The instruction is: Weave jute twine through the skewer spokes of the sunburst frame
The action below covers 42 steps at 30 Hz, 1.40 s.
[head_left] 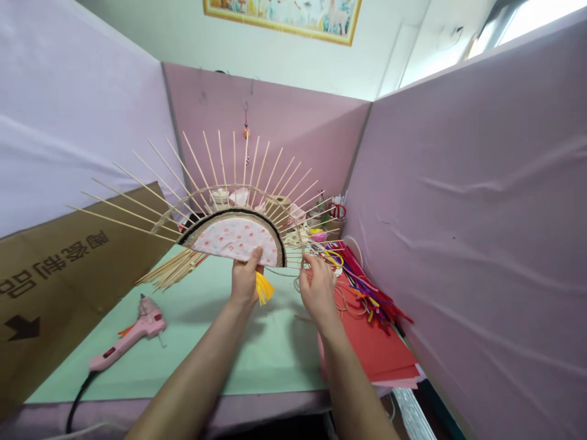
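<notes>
My left hand grips the lower edge of a half-round fan, its thumb on the pink dotted cloth. Thin wooden sticks spread outward from the fan's dark and tan curved rim. A cord runs in an arc across the sticks. At the fan's right end, my right hand has its thumb and fingertips pinched at the cord and the lowest sticks. A yellow tassel hangs beside my left hand.
On the green table lie a pink glue gun at left and a bundle of sticks. Red sheets and colourful pipe cleaners are at right. Cardboard leans at left; partitions surround the table.
</notes>
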Each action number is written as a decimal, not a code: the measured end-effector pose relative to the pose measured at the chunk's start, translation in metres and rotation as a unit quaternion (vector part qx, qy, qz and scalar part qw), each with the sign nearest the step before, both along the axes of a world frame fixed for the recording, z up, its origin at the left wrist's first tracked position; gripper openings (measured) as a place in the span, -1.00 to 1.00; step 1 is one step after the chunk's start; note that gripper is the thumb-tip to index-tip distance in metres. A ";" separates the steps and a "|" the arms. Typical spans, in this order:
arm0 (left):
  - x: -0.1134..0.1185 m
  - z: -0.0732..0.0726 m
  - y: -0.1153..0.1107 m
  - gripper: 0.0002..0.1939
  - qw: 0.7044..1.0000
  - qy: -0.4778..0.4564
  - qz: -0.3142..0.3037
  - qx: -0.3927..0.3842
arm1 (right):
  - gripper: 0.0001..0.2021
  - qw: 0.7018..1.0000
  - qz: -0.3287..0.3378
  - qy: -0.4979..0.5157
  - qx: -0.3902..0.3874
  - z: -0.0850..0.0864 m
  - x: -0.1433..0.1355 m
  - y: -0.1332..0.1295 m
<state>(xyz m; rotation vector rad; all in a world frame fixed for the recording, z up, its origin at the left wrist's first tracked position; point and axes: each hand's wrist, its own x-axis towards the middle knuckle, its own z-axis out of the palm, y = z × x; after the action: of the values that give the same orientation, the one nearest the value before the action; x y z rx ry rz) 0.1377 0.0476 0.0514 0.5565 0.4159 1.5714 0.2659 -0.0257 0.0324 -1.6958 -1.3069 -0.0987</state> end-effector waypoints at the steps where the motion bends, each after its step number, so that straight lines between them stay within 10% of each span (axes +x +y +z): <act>1: -0.002 -0.002 0.002 -0.68 1.000 -0.003 -0.002 -0.004 | -0.62 1.000 -0.003 0.005 -0.004 0.000 -0.002 -0.001; 17: -0.022 -0.033 -0.003 -0.65 0.995 -0.016 -0.058 -0.082 | -0.65 0.988 -0.143 -0.065 -0.002 0.010 -0.035 -0.007; 31: -0.032 -0.028 -0.002 -0.67 0.989 -0.047 -0.084 -0.110 | -0.80 0.979 -0.060 0.062 0.187 -0.008 -0.040 -0.051; 42: -0.027 -0.035 -0.010 -0.62 0.985 -0.045 -0.146 -0.077 | -0.59 0.975 -0.106 -0.129 0.146 0.029 -0.043 -0.025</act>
<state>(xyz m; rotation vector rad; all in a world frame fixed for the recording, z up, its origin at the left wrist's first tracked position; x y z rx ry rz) 0.1102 0.0375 0.0159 0.4043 0.3657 1.2650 0.2225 -0.0503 0.0615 -1.5975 -1.2221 -0.6260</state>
